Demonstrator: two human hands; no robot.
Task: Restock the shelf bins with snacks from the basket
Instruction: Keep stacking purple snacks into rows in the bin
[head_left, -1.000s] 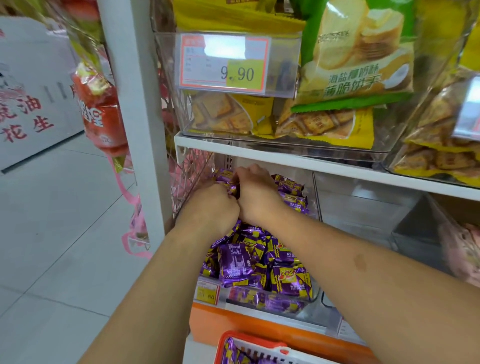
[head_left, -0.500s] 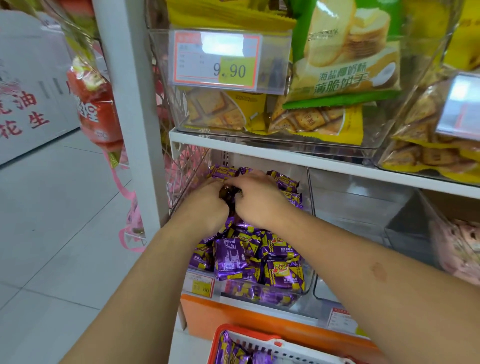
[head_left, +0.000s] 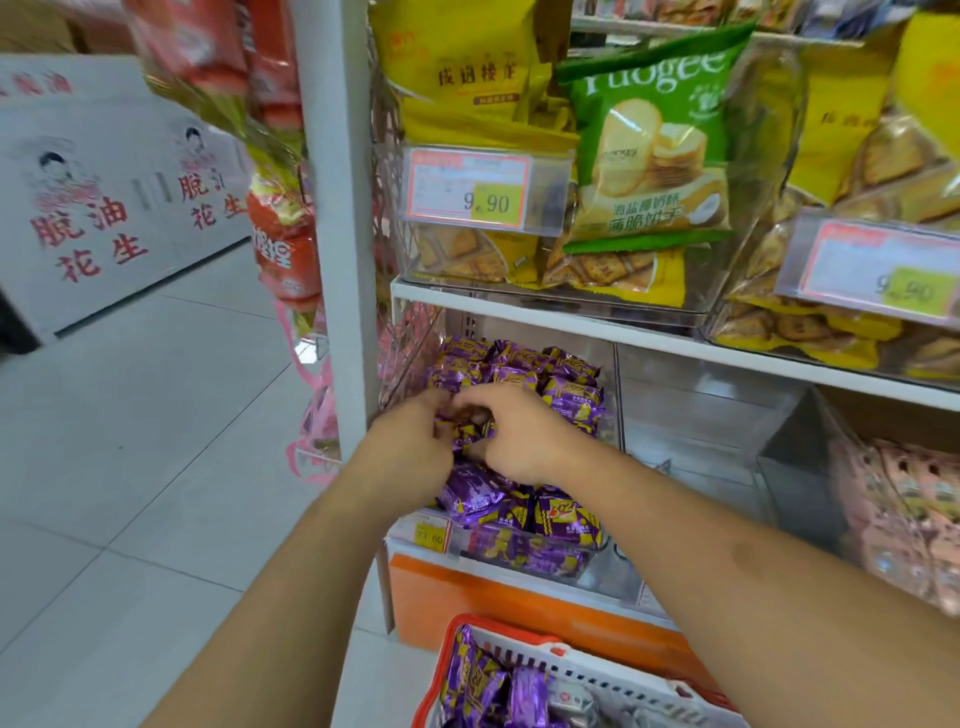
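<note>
Both hands, left hand (head_left: 410, 441) and right hand (head_left: 519, 431), meet over the heaped bin (head_left: 602, 551), fingers pinching purple packs (head_left: 467, 431) between them, more waiting in the basket (head_left: 452, 670) at six o'clock; light, crinkly, slippery, best held by the sealed edges.

Purple snack packs (head_left: 519, 374) with yellow lettering, piled in the clear bin (head_left: 608, 551). More purple wrappers in the basket (head_left: 452, 639), red-orange rim, white mesh. Green biscuit bag (head_left: 649, 140) among yellow bags (head_left: 457, 78) above. Price tag (head_left: 470, 187) red-bordered with yellow patch. White shelf (head_left: 571, 317), orange base panel (head_left: 493, 597), pale grey floor tiles (head_left: 156, 467).
</note>
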